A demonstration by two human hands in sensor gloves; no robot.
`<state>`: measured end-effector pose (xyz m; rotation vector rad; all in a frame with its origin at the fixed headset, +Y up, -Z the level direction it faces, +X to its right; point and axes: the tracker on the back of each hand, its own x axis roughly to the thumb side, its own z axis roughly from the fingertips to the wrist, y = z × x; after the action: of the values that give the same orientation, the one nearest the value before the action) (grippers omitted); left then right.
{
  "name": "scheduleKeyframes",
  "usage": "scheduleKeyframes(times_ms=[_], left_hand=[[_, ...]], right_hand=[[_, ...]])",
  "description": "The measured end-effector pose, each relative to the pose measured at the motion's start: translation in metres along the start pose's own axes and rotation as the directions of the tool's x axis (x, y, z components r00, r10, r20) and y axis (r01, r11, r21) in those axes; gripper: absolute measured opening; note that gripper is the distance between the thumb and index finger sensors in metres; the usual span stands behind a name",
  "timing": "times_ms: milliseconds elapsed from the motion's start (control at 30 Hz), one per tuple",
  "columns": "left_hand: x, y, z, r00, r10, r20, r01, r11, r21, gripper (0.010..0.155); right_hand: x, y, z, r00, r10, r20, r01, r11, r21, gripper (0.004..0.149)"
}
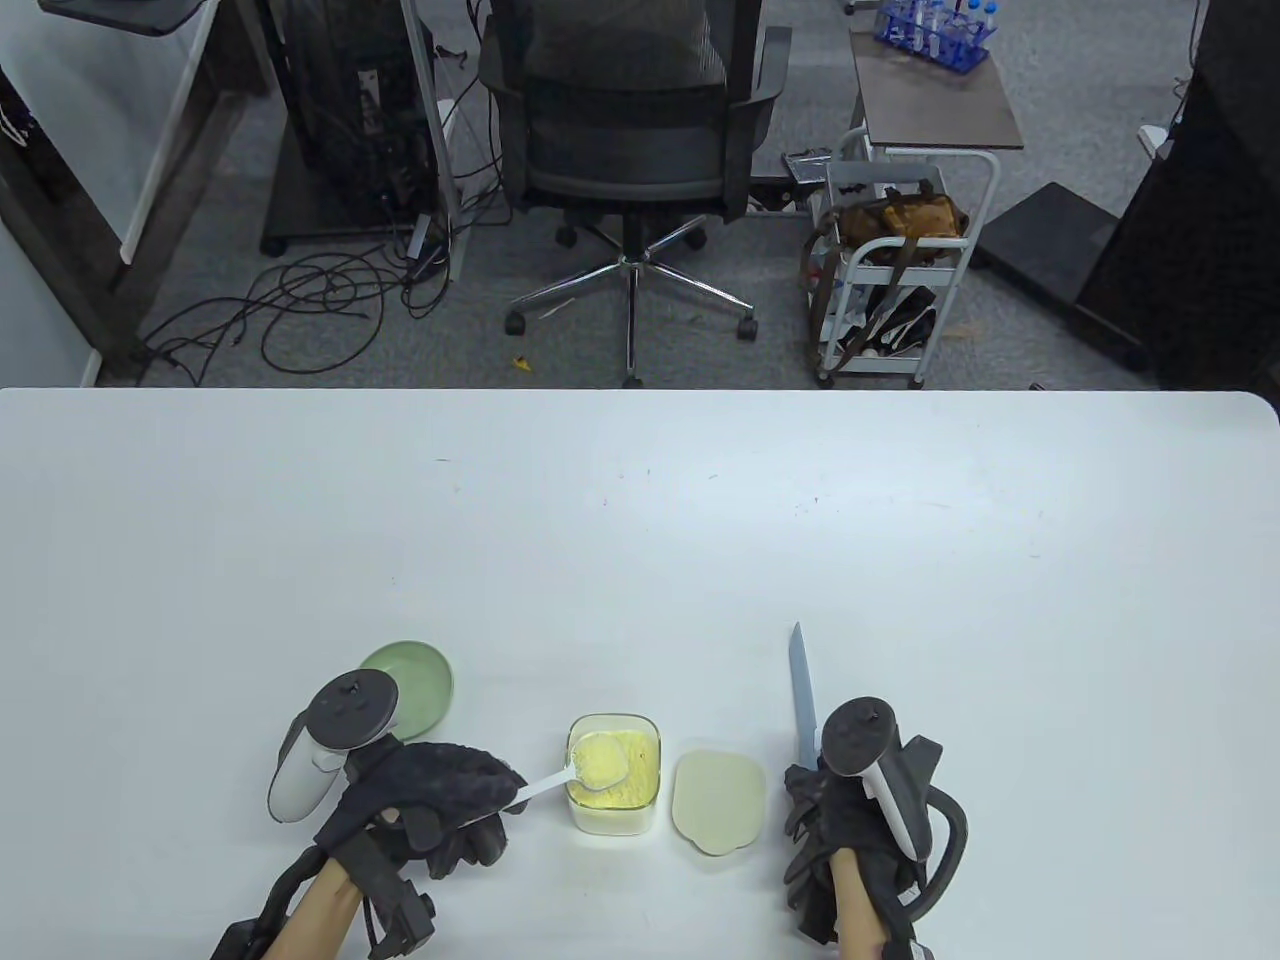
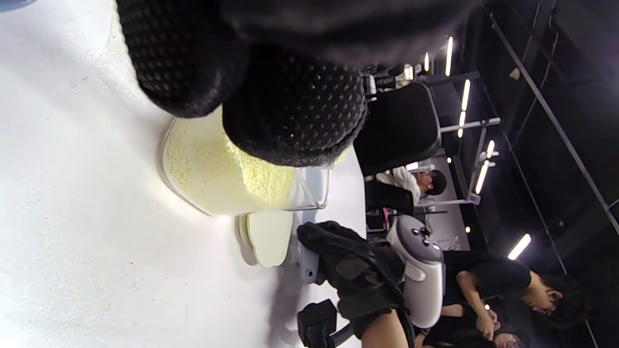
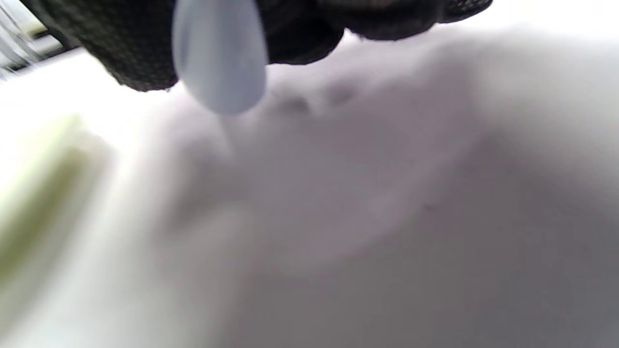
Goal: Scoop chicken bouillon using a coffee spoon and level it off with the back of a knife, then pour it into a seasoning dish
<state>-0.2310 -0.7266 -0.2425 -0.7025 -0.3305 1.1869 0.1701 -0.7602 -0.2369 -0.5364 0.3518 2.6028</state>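
Knife (image 1: 800,690) lies w/ long axis near-to-far, tip pointing far, handle under right hand (image 1: 850,810), fingers curled round it. Left hand (image 1: 420,800) pinches coffee spoon (image 1: 560,780) handle; spoon runs left-right, bowl heaped w/ yellow bouillon over clear container (image 1: 613,772), part full. Lid (image 1: 718,800) just right. Green dish (image 1: 420,680) far-left.

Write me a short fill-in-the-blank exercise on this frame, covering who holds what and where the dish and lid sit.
1. The left hand holds the spoon, heaped with ____ powder, over the open container.
2. The right hand grips the ____, blade pointing away from the person.
3. The lid lies on the table to the container's ____.
4. The green dish holds ____.

Missing words: yellow; knife; right; nothing
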Motion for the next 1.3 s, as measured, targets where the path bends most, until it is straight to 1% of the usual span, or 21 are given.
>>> scheduleKeyframes(times_ms=[33, 67, 133, 200, 300, 333, 433, 567, 733, 867, 1000, 1200, 1300], left_hand=[[0.000, 0.000, 0.000, 1.000, -0.001, -0.005, 0.001, 1.000, 0.006, 0.042], [0.000, 0.000, 0.000, 1.000, -0.002, -0.008, 0.002, 1.000, 0.008, 0.042], [-0.001, 0.000, -0.001, 1.000, 0.001, -0.011, -0.001, 1.000, 0.013, 0.042], [-0.001, 0.000, -0.001, 1.000, 0.009, -0.012, -0.008, 1.000, 0.022, 0.042], [-0.001, -0.001, -0.001, 1.000, 0.016, -0.013, -0.016, 0.999, 0.030, 0.042], [0.000, -0.001, -0.001, 1.000, 0.017, -0.013, -0.017, 0.999, 0.029, 0.042], [0.000, -0.004, -0.003, 1.000, 0.016, -0.014, -0.016, 1.000, 0.026, 0.042], [0.000, -0.006, -0.003, 1.000, 0.011, -0.014, -0.011, 1.000, 0.020, 0.042], [-0.001, -0.005, -0.002, 0.999, 0.033, 0.000, -0.033, 0.999, 0.010, 0.042], [-0.001, -0.004, 0.000, 0.999, 0.041, 0.004, -0.042, 0.999, 0.010, 0.042], [-0.001, -0.005, 0.002, 0.999, 0.044, 0.003, -0.044, 0.999, 0.008, 0.043], [-0.001, -0.005, 0.003, 0.999, 0.034, -0.005, -0.034, 0.999, 0.010, 0.042], [-0.001, -0.005, 0.003, 0.999, 0.033, -0.006, -0.033, 0.999, 0.005, 0.042]], right_hand=[[0.005, -0.006, 0.008, 0.994, -0.074, 0.077, 0.073, 0.997, 0.017, 0.046], [0.009, -0.009, 0.013, 0.987, -0.108, 0.122, 0.104, 0.994, 0.035, 0.046], [0.021, -0.016, 0.028, 0.960, -0.159, 0.229, 0.143, 0.986, 0.085, 0.046], [0.035, -0.021, 0.045, 0.913, -0.202, 0.353, 0.171, 0.978, 0.117, 0.046], [0.054, -0.023, 0.066, 0.853, -0.235, 0.465, 0.169, 0.969, 0.180, 0.046], [0.062, -0.020, 0.073, 0.828, -0.245, 0.505, 0.156, 0.965, 0.211, 0.045], [0.078, -0.010, 0.085, 0.790, -0.225, 0.570, 0.091, 0.963, 0.255, 0.045], [0.093, 0.003, 0.093, 0.767, -0.210, 0.607, 0.027, 0.955, 0.297, 0.045], [0.098, 0.012, 0.090, 0.786, -0.161, 0.597, -0.026, 0.956, 0.292, 0.045], [0.094, 0.010, 0.089, 0.797, -0.157, 0.584, -0.018, 0.959, 0.283, 0.045], [0.087, 0.006, 0.089, 0.815, -0.125, 0.566, -0.024, 0.968, 0.248, 0.045], [0.077, 0.006, 0.084, 0.833, -0.123, 0.540, -0.023, 0.967, 0.255, 0.045], [0.073, 0.003, 0.083, 0.840, -0.118, 0.530, -0.016, 0.970, 0.241, 0.045]])
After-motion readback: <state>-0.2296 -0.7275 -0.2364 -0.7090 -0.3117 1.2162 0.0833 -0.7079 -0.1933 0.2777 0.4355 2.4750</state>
